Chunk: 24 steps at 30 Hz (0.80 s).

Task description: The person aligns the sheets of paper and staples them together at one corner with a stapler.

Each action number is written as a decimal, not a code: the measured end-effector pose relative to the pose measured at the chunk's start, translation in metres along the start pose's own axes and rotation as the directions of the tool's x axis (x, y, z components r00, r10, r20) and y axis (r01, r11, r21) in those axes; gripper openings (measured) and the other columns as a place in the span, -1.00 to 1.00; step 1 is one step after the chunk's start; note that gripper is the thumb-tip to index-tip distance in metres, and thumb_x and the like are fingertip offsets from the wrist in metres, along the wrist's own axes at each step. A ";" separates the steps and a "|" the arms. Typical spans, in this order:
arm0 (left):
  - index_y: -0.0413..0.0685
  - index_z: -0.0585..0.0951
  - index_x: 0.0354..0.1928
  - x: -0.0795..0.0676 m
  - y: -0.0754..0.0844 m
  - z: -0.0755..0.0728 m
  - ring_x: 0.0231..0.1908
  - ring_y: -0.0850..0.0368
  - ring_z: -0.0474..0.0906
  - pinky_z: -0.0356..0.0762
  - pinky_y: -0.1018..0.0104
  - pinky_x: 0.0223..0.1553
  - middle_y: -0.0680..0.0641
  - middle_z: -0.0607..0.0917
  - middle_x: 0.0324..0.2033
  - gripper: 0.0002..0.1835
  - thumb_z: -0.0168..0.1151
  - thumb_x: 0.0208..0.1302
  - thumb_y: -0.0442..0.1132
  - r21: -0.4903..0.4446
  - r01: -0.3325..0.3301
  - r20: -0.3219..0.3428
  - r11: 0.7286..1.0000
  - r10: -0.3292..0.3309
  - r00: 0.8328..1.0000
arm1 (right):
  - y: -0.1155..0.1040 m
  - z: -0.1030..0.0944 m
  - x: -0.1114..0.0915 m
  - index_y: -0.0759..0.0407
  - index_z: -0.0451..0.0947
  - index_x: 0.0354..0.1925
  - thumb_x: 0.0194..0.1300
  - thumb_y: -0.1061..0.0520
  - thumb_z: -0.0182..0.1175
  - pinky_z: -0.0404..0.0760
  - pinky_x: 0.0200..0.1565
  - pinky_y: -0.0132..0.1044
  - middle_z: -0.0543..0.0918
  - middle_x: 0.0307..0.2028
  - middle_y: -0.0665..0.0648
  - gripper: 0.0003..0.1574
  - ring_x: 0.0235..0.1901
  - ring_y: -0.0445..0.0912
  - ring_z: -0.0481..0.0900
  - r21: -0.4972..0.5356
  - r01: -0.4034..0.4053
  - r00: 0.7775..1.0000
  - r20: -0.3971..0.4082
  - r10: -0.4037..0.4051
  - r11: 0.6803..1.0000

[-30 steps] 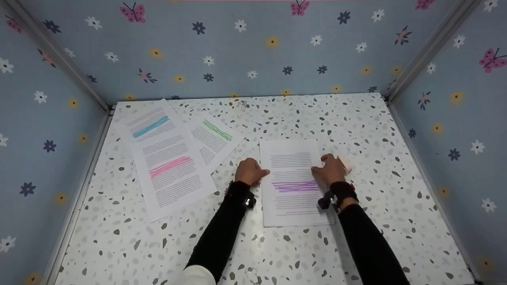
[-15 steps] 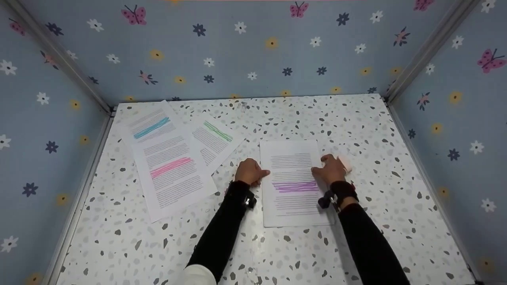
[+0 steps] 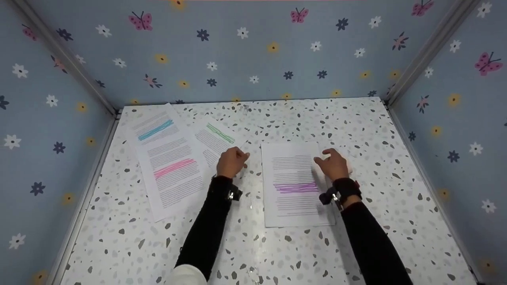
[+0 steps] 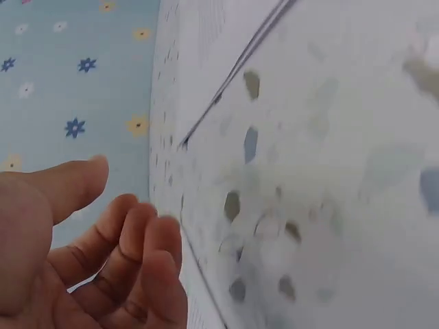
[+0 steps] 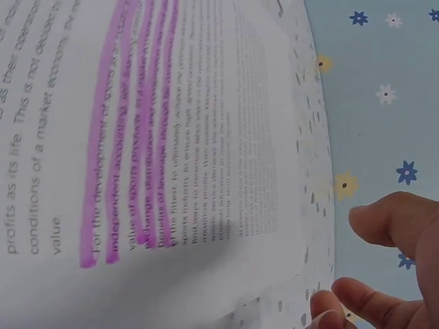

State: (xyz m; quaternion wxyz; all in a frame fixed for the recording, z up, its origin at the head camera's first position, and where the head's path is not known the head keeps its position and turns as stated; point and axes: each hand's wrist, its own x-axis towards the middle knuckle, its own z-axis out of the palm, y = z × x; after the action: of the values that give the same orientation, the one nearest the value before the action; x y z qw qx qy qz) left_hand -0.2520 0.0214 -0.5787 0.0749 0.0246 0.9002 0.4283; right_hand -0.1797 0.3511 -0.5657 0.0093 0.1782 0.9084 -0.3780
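A neat pile of printed paper [image 3: 291,166] lies near the middle of the table, its top sheet marked with purple highlighter strokes [image 5: 123,137]. My left hand [image 3: 231,162] is off the pile's left side, over the table near the green-marked sheet; in the left wrist view its fingers [image 4: 164,288] are loosely bent and hold nothing. At the pile's upper right edge hovers my right hand [image 3: 334,164], thumb and fingers apart with nothing between them. Behind it, a small pale pink object [image 3: 349,166] is mostly hidden.
To the left, a printed sheet [image 3: 174,186] with blue and pink highlighting overlaps another sheet [image 3: 216,134] with green marks. The speckled table [image 3: 285,253] ends at blue flowered wall panels [image 3: 253,51] at the back and both sides.
My left hand has left the pile's left edge and moved left and slightly up. My right hand has lifted a little from the right edge. The pile stays put.
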 end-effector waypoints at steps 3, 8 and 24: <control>-0.22 0.69 -0.17 0.006 -0.013 -0.020 -0.22 -0.15 0.59 0.51 0.00 -0.15 -0.29 0.68 -0.16 -0.74 0.30 0.42 -0.12 0.039 -0.048 -0.100 0.998 0.052 0.994 | -0.002 0.002 -0.001 0.27 0.45 0.28 0.42 -0.09 0.23 0.49 -0.26 -0.11 0.65 -0.18 0.28 -0.36 -0.31 0.10 0.60 0.008 0.039 0.998 -0.044 -0.038 0.999; -0.24 0.66 0.06 0.015 -0.046 -0.048 0.11 -0.35 0.44 0.43 -0.16 0.08 -0.39 0.53 0.11 -0.64 0.29 0.42 -0.11 0.164 0.024 -0.201 0.986 0.010 0.980 | 0.005 0.009 -0.005 0.25 0.43 0.31 0.42 -0.06 0.25 0.47 -0.26 -0.09 0.60 -0.14 0.26 -0.35 -0.27 0.10 0.56 0.034 0.054 0.995 -0.091 -0.050 0.998; -0.28 0.21 0.52 -0.006 -0.110 -0.074 0.50 -0.47 -0.21 -0.19 -0.36 0.41 -0.55 -0.02 0.48 -0.25 0.19 0.47 -0.03 0.343 0.135 -0.081 0.930 -0.114 0.990 | 0.021 0.007 -0.008 0.38 0.52 0.18 0.41 0.06 0.24 0.40 0.07 0.16 0.52 0.04 0.47 -0.47 0.03 0.26 0.47 0.036 0.094 0.988 -0.127 -0.089 0.995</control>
State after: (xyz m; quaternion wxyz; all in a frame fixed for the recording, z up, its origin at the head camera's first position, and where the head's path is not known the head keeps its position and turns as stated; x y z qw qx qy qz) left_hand -0.2552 -0.1062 -0.6173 0.0696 -0.0325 0.9632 0.2577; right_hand -0.1662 0.3572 -0.5840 -0.0685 0.1598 0.9064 -0.3850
